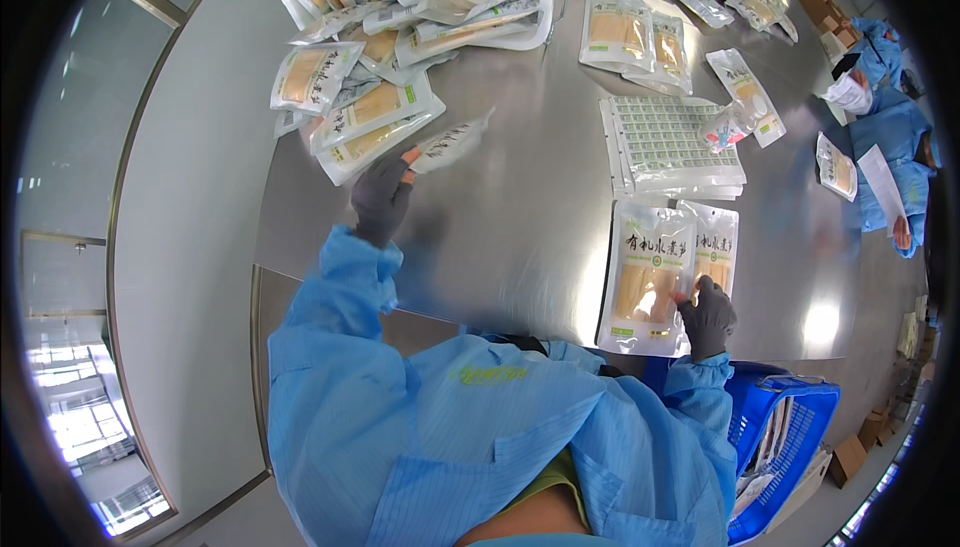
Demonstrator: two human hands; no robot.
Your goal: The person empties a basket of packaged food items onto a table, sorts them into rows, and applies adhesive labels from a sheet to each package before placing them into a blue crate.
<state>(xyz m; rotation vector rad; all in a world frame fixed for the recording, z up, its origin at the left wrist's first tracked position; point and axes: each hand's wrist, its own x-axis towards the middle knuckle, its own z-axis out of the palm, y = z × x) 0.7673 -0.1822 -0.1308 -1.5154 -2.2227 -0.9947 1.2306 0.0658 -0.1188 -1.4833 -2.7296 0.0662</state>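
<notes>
My left hand (382,199), in a grey glove with bare fingertips, pinches the edge of a clear-and-white food pouch (452,145). That pouch is tilted above the steel table, next to a heap of similar pouches (372,112). On the table's right front lie two upright-facing pouches with tan contents, a front one (648,282) overlapping another pouch (714,239). My right hand (709,319), gloved the same way, has its bent fingers at the edge where these two meet. Its fingertips grip the front pouch's right edge; part of the grip is hidden.
Sheets of small green-and-white labels (665,137) lie beyond the two pouches, with a clear plastic item (728,129) on them. A white tray (545,7) of pouches stands at the back. A blue basket (815,427) sits below the right edge. Another person (890,147) works at the right.
</notes>
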